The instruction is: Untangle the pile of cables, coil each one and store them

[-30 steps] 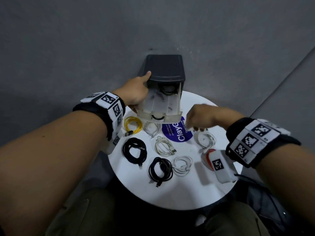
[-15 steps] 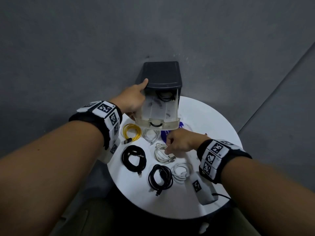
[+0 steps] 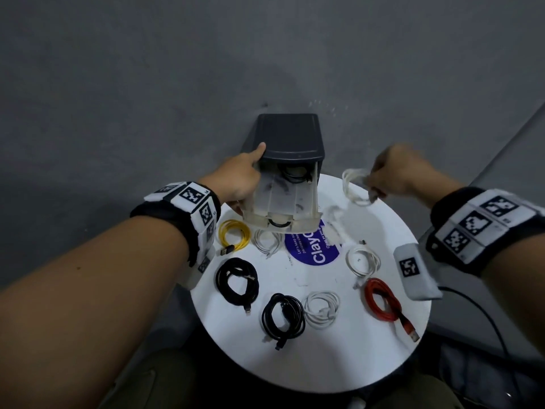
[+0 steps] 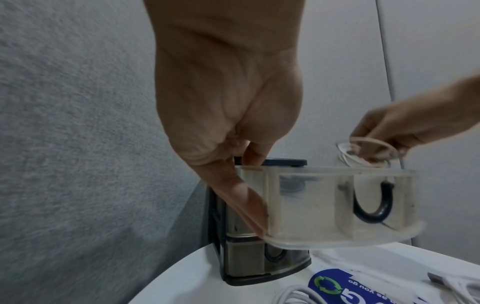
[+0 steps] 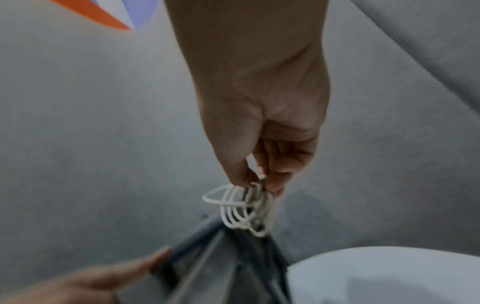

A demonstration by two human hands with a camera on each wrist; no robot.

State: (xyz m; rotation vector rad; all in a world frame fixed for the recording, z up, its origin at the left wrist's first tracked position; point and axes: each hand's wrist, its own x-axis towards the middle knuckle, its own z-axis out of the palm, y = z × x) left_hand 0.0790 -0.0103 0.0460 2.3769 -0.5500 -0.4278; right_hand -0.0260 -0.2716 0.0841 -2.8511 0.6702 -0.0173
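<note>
Pinched between the thumb and fingertips of the right hand (image 3: 395, 172), a coiled white cable (image 3: 355, 187) hangs in the air just right of the pulled-out clear drawer (image 3: 283, 199). Holding that drawer's left side is the left hand (image 3: 239, 178), thumb up against the dark organizer (image 3: 289, 134). A black cable (image 3: 295, 174) lies inside the drawer. Nearer the person than the drawer, on the round white table (image 3: 318, 358), lie yellow (image 3: 234, 234), black (image 3: 237, 280) and red (image 3: 383, 301) coils.

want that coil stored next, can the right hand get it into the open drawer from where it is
Probably yes. The right hand pinches the white coil in the air just right of the drawer, which the left hand holds pulled out, top open, with only a black cable at its back.
</note>
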